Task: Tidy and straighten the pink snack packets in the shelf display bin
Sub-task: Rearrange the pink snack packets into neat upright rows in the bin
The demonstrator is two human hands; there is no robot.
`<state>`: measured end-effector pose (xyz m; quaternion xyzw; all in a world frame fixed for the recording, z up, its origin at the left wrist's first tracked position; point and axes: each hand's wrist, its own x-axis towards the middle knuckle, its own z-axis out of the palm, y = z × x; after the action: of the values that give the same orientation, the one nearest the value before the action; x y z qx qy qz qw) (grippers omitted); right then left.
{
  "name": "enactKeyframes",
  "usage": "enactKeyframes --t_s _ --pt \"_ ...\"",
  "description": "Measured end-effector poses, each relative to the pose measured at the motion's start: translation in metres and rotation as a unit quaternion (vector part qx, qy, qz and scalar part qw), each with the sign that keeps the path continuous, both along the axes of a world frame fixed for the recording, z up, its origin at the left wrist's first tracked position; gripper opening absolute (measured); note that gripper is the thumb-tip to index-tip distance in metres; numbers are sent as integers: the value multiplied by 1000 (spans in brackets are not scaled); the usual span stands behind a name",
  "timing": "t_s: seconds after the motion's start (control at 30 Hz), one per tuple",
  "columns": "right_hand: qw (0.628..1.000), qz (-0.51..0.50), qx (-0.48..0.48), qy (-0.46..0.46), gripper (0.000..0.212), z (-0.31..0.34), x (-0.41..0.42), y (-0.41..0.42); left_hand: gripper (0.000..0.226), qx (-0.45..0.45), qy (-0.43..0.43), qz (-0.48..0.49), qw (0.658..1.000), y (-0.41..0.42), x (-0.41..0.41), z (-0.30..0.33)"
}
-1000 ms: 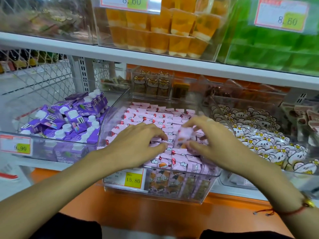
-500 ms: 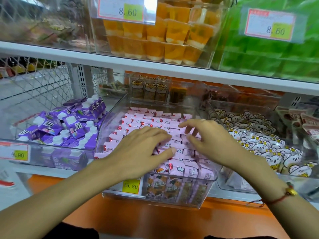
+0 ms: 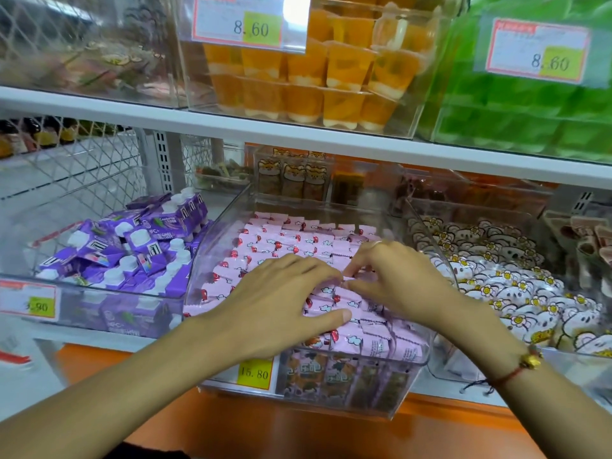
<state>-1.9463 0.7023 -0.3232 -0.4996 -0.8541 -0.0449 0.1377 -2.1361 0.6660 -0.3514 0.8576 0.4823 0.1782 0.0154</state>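
Rows of pink snack packets [image 3: 298, 240] fill a clear plastic display bin [image 3: 410, 362] on the middle shelf. My left hand [image 3: 281, 299] lies flat on the packets near the bin's front, fingers stretched toward the right. My right hand [image 3: 394, 279] is over the packets beside it, its fingers bent down and pinching a pink packet [image 3: 351, 294] between the two hands. The packets under both hands are hidden. The rear rows look neat; the front ones are uneven.
A bin of purple drink cartons [image 3: 132, 246] stands to the left, a bin of white cartoon packets [image 3: 516, 286] to the right. Above the shelf board [image 3: 298, 137] sit orange jelly cups [image 3: 314, 77] and green packs [image 3: 530, 120]. A yellow 15.80 price tag [image 3: 254, 372] hangs on the bin's front.
The raised packet my right hand held a second ago is now down among the rows. Both hands have lowered onto the packets, and my left fingers have spread flat.
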Motion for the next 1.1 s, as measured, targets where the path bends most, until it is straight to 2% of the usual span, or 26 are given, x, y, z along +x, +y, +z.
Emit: enactKeyframes --t_s 0.2,0.27,0.37,0.5,0.57,0.63,0.73,0.83,0.9,0.97,1.03,1.1 --pt "994 -7 104 -22 24 -7 -1 0 57 -18 23 -5 1000 3 -1 2" --pt "989 -8 151 1 25 -5 -1 -1 56 -21 32 -6 999 3 -1 2" --pt "966 9 224 131 19 2 2 -4 56 -20 36 -7 999 3 -1 3" --pt "902 -11 266 340 16 14 9 -7 57 -44 23 -12 999 0 -1 5" --pt "866 -29 238 438 13 18 14 -9 60 -81 -52 -13 995 -1 -2 9" --pt "836 -44 172 519 15 18 18 -11 62 -99 -172 15 980 -1 -5 14" --pt "811 -52 56 580 17 15 16 -14 61 -142 -346 30 927 -1 -5 18" --pt "796 -35 -8 605 18 12 6 -17 49 -164 -366 -1 916 -4 1 18" --pt "797 -26 -30 603 19 12 3 -18 32 -147 -371 -4 917 -4 4 18" --pt "816 -34 -27 576 16 11 3 -17 22 -134 -404 1 905 -2 2 19" --pt "864 -52 25 500 18 12 6 -17 16 -127 -447 22 885 -1 0 22" --pt "910 -20 79 405 34 14 5 -22 16 -135 -492 49 858 -1 -1 25"
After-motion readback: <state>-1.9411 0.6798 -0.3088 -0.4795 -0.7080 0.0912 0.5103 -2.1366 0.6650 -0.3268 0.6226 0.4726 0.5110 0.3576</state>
